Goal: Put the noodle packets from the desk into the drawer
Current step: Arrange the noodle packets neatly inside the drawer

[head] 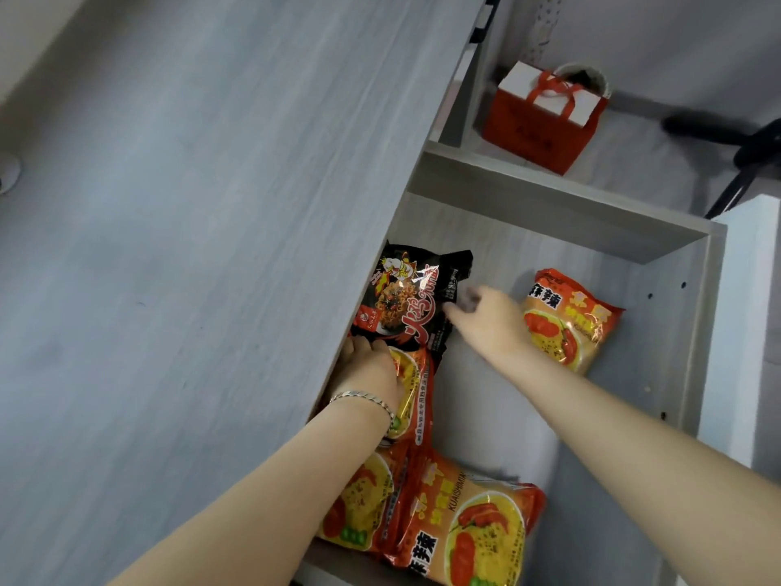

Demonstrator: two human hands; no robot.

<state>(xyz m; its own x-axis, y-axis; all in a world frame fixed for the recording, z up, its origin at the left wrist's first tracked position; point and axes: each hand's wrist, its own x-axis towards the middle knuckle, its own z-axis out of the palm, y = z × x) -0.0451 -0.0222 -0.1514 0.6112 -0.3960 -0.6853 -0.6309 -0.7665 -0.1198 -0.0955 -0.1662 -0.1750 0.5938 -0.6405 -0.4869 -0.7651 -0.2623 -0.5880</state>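
Noodle packets are already lying in the drawer (684, 306). The black packet (416, 302) at its back is touched at one corner by the right hand (486, 317); whether anything is pinched cannot be told. The left hand (372, 374) is pressed flat on an orange packet (416, 387) just in front of it. Such packets are judged light, crinkly, slippery and brittle inside, best taken by the sealed edges.

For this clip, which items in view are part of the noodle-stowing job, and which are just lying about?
Part of the job:
- black noodle packet, at the fingertips of the right hand
- orange noodle packets; the left hand rests on one
- lone orange packet
- drawer
- desk

Lying about:
- red gift bag
- black chair base
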